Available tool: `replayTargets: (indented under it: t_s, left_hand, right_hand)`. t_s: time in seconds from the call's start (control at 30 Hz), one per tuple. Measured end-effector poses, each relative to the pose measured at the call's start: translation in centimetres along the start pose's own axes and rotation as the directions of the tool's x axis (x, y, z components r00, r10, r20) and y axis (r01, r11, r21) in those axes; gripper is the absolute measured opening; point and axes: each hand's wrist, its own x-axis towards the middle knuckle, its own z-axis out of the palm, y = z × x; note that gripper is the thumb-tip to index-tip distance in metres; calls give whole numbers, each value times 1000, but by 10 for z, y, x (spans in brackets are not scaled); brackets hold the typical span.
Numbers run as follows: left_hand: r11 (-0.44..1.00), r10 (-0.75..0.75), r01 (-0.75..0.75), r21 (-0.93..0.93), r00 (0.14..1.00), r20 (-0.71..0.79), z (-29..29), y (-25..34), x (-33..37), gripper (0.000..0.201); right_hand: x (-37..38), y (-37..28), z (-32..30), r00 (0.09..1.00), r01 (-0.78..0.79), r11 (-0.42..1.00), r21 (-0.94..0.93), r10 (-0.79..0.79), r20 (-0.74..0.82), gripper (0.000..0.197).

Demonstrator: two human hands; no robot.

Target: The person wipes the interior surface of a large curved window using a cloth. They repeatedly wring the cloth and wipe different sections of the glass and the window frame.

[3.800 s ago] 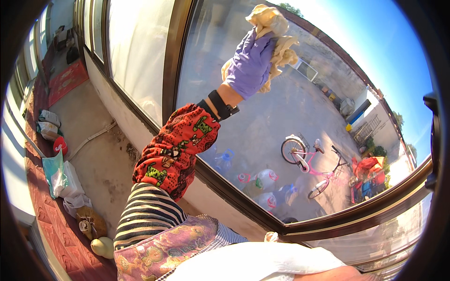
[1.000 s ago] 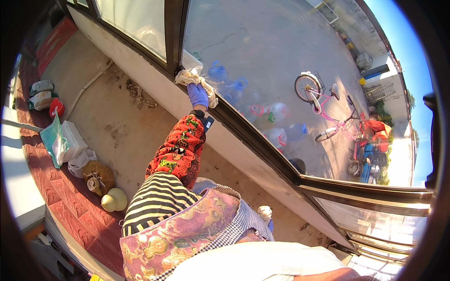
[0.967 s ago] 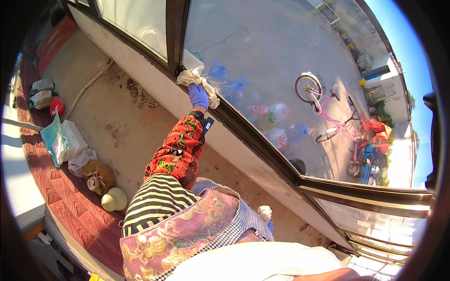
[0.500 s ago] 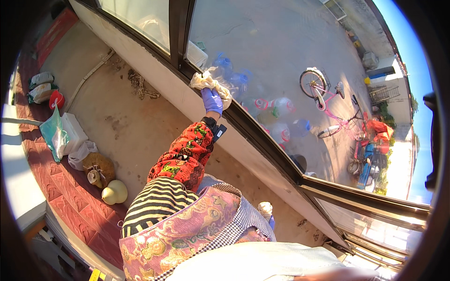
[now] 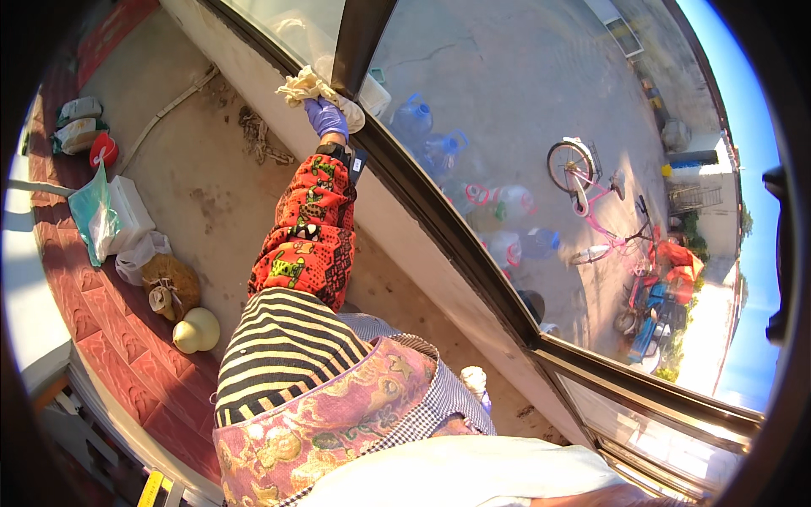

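A blue-purple glove covers my left hand (image 5: 325,117), stretched far forward at the end of a red patterned sleeve. Its fingers press a crumpled cream cloth (image 5: 304,86) against the dark window frame (image 5: 422,190), close to the upright bar between two panes. Part of the cloth bulges out on the window side of the hand. A dark band with a small tag circles that wrist. Beyond the apron, a sliver of blue glove on my right hand (image 5: 486,399) shows beside a whitish bundle (image 5: 473,379); the fingers are mostly hidden.
Outside the glass are several large plastic bottles (image 5: 443,152) and a pink bicycle (image 5: 596,203). Bags, a white box (image 5: 131,215), a brown bundle (image 5: 171,283) and a pale gourd (image 5: 196,329) line the red brick edge (image 5: 127,346) at left. A low wall (image 5: 397,241) runs under the window.
My left hand and the cloth have moved left and up along the frame to the upright bar. The arm is stretched out further. The view has shifted slightly.
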Motion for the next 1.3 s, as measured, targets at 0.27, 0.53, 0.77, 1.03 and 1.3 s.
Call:
replayTargets:
  t_s: [0.27, 0.53, 0.77, 1.03, 1.3]
  left_hand:
    - [905, -184, 197, -376, 980, 71, 0, 42, -34, 21]
    - [616, 562, -338, -712, 822, 96, 37, 232, -70, 37]
    - [338, 910, -922, -186, 371, -185, 54, 344, -43, 31]
    - [699, 460, 105, -708, 691, 557, 14, 194, -10, 31]
    - [630, 729, -614, -476, 678, 91, 33, 175, -24, 33]
  right_hand:
    - [12, -8, 2, 999, 44, 999, -12, -44, 24, 23]
    - [36, -16, 7, 997, 74, 997, 5, -74, 2, 24]
    - [43, -21, 24, 996, 90, 996, 20, -90, 2, 25]
    - [51, -30, 37, 996, 91, 995, 45, -91, 0, 27]
    - [50, -51, 53, 998, 56, 997, 58, -54, -24, 28]
